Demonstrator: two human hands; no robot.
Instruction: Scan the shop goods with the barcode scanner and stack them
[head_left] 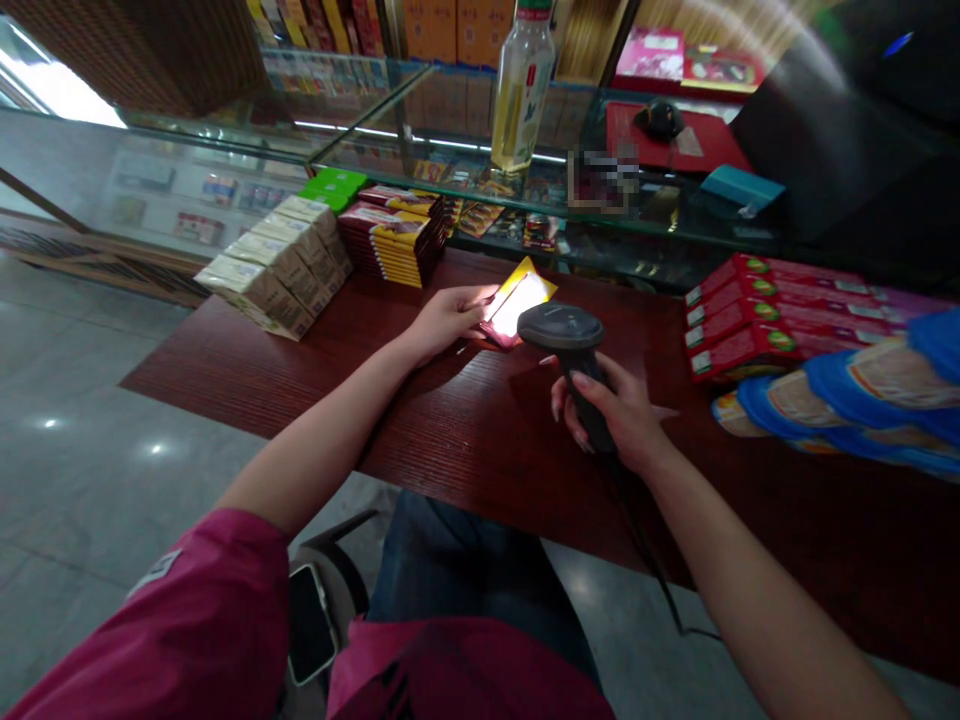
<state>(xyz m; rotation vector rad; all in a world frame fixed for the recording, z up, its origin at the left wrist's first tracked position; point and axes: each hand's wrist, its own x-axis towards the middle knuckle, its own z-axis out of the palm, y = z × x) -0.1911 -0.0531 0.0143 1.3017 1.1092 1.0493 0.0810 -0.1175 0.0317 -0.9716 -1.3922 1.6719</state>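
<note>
My left hand (450, 322) grips a small flat packet (517, 300) with yellow and dark red edges, tilted up above the dark wooden counter. Bright light washes out most of its face. A black handheld barcode scanner (561, 330) is in my right hand (619, 410), its head close beside the packet and its cable hanging down past the counter's edge. My right fingers wrap round the scanner's handle. Left of the packet, a stack of similar yellow and dark red packets (401, 240) stands on the counter.
Cream boxes (277, 265) and green packs (334, 188) stand at the left of the counter (450, 430). Red boxes (765, 320) and blue-lidded tubs (840, 395) occupy the right. Behind, a bottle (523, 95) stands on the glass case. A phone (311, 622) lies by my lap.
</note>
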